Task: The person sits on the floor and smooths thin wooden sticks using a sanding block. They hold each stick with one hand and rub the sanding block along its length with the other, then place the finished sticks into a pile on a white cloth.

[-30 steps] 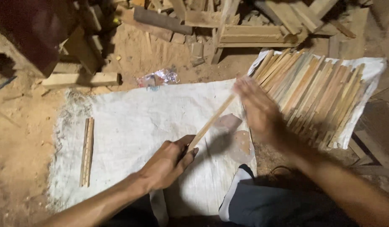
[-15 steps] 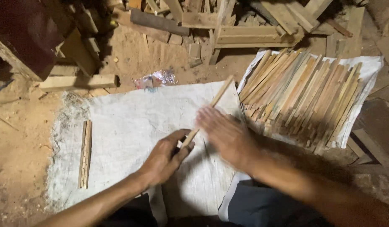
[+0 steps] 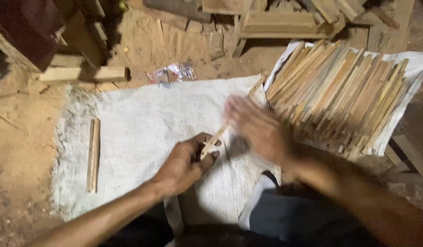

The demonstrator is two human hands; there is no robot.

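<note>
My left hand (image 3: 184, 164) is closed around the near end of a thin pale wooden strip (image 3: 214, 139) over a white woven sack (image 3: 143, 128) spread on the ground. The strip angles up to the right toward a pile of wooden slats (image 3: 339, 91). My right hand (image 3: 257, 130) is blurred with motion, lies over the strip's middle and hides most of it. I cannot tell whether its fingers grip the strip. Two thin strips (image 3: 93, 154) lie side by side at the sack's left edge.
The slat pile rests on a second white sack (image 3: 415, 61) at the right. Sawdust-covered ground (image 3: 19, 151) surrounds the sacks. Wooden offcuts and blocks (image 3: 83, 73) lie at the back, with a crumpled plastic wrapper (image 3: 172, 73) near them. My grey-clad knee (image 3: 289, 215) is at the bottom.
My right hand has slid down the strip from beside the slat pile toward my left hand. The strip now lies lower and its far end is covered.
</note>
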